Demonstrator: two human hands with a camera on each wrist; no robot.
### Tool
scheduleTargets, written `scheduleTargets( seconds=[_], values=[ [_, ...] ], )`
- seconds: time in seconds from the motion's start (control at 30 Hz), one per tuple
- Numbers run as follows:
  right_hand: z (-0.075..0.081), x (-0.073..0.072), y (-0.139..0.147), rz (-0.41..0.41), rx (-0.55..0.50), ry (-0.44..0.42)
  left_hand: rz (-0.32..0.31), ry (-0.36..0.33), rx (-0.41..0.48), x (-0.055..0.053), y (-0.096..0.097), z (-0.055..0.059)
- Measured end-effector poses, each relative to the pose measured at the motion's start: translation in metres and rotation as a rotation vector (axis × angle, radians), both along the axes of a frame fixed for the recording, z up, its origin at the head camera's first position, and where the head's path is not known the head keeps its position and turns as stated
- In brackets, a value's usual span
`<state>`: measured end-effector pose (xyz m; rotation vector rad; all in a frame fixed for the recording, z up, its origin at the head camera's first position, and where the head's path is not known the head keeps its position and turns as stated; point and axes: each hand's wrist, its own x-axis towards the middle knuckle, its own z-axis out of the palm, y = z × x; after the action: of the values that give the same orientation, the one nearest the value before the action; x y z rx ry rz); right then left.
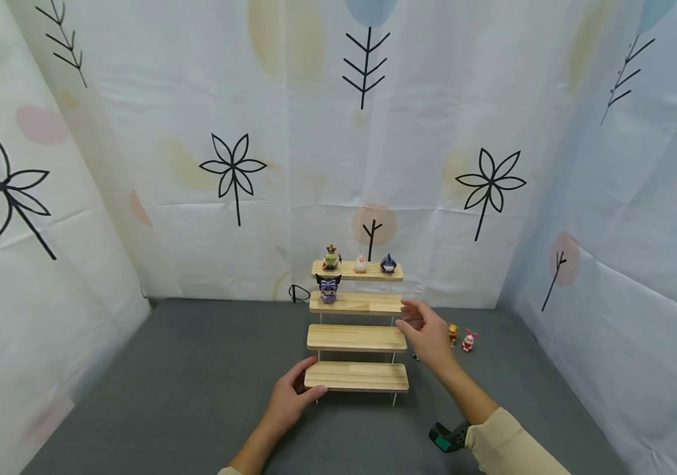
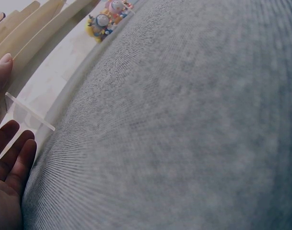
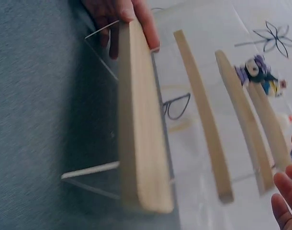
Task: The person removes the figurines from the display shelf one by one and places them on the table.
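A four-tier wooden display stand (image 1: pixel 356 376) with thin clear legs stands on the grey table. My left hand (image 1: pixel 285 399) holds the left end of its lowest board, thumb on the upper side. At the right ends of the upper boards, my right hand (image 1: pixel 427 336) hovers with loosely bent fingers and nothing between them. A purple figurine with black pointed ears (image 1: pixel 328 290) stands left on the second board from the top. Along the top board are a yellow figurine with a hat (image 1: pixel 331 258), a white one (image 1: pixel 360 264) and a dark blue one (image 1: pixel 388 264).
Right of the stand, an orange figurine (image 1: pixel 452 333) and a pink-eared one (image 1: pixel 468 340) stand on the grey tabletop (image 1: pixel 214 369); something small and blue is mostly hidden by the right hand. A black cable (image 1: pixel 299 294) lies at the back. Patterned white cloth (image 1: pixel 291 165) hangs behind.
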<state>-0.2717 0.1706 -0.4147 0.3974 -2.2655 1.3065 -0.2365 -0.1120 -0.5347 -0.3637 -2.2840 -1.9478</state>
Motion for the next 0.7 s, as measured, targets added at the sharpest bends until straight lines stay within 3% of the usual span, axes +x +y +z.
scheduleTargets(
  seconds=[0.13,0.4,0.7],
  values=[
    [0.011,-0.005,-0.015,0.073,0.004,0.037,-0.001,0.002,-0.002,0.000,0.000,-0.001],
    [0.034,-0.015,-0.042,0.158,0.043,0.055,-0.009,0.011,0.001,0.006,0.002,0.013],
    [0.045,-0.034,-0.062,0.210,0.113,-0.062,-0.014,0.003,0.026,0.000,-0.001,-0.002]
  ],
)
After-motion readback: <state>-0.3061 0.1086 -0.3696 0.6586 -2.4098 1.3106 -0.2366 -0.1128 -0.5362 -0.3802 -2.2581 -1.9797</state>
